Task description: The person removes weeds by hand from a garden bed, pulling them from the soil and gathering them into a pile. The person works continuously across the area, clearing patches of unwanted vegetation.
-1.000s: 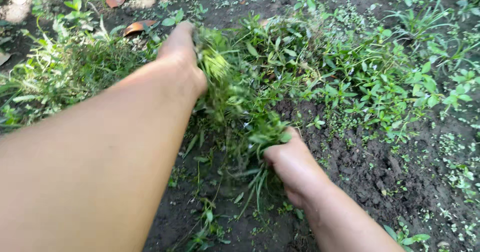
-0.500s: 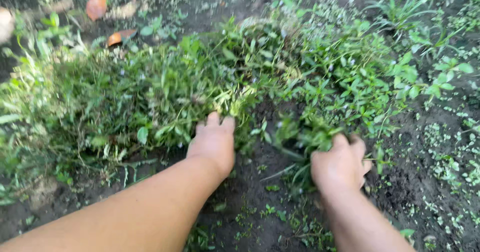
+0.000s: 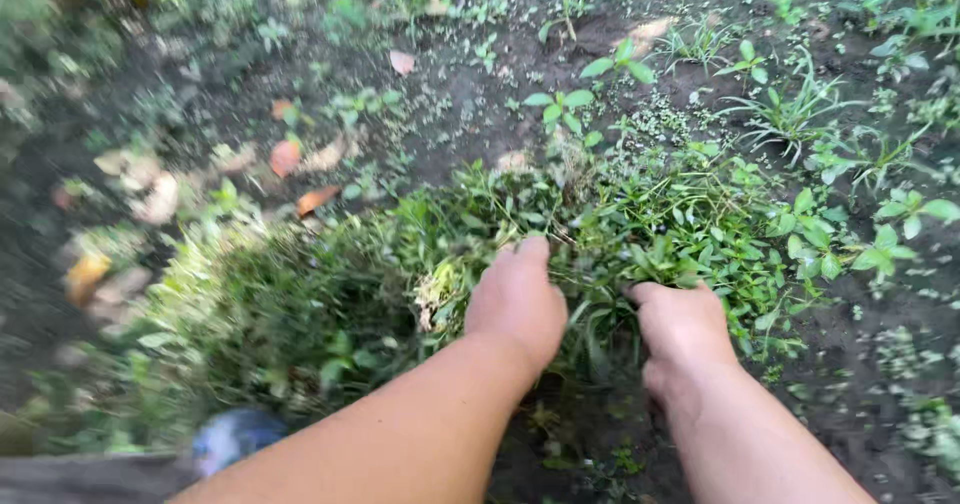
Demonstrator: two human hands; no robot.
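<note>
Head view: both hands, left hand and right hand, seemingly grip weeds.

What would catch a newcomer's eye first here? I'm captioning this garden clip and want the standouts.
Two bare forearms reach in from the bottom edge, the left hand and right hand side by side, both dug into a dense clump of green weeds at centre. Around it lies dark soil, with orange-brown fallen leaves scattered at upper left. A blurred blue object sits at lower left; what it is cannot be told.
</note>
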